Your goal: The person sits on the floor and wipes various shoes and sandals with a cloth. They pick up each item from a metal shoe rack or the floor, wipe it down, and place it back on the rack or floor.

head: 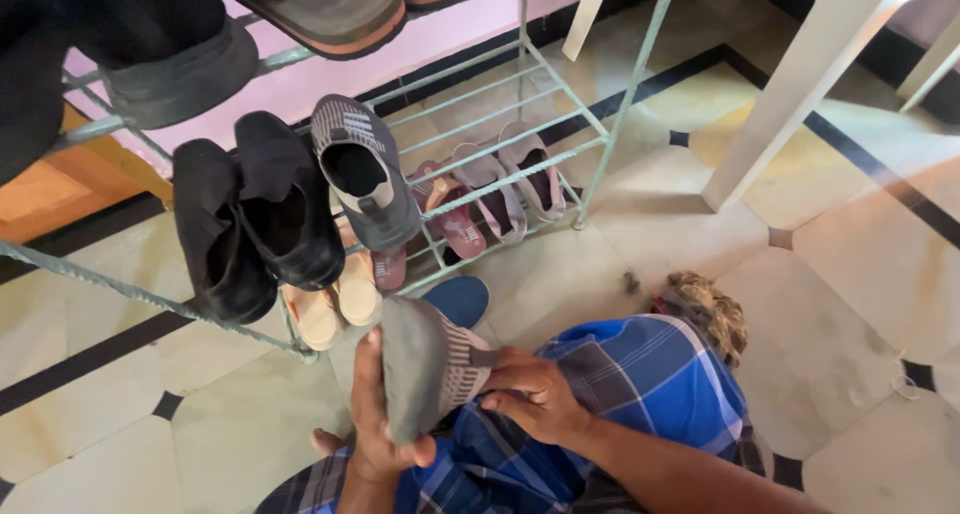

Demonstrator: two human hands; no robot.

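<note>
Hand pose: your left hand [375, 424] rises from the bottom edge, palm against the sole side of a grey slip-on shoe [425, 369], thumb hooked round its lower end, grip closed on it. Your right hand [530, 394] comes in from the right with the forearm low across the frame; its fingers curl over the shoe's opening and striped collar, grip also closed on the shoe.

Count on the metal shoe rack [500, 179]: middle shelf, two black shoes [255, 224] side by side and one matching grey shoe [362, 169] to their right. Lower shelf, two tan sandals [335, 299], and a row of pink-mauve sandals [495, 189]; at least four, exact count unclear behind the bars. Top shelf, one dark shoe [175, 59] and flat sandal soles [330, 9], count not readable.

Position: the held shoe sits between both hands, sole facing the camera, toe pointing up toward the rack, just below the tan sandals. A blue sole [458, 299] shows behind it. Blue plaid cloth [640, 384] covers your lap over the tiled floor [850, 274].
</note>
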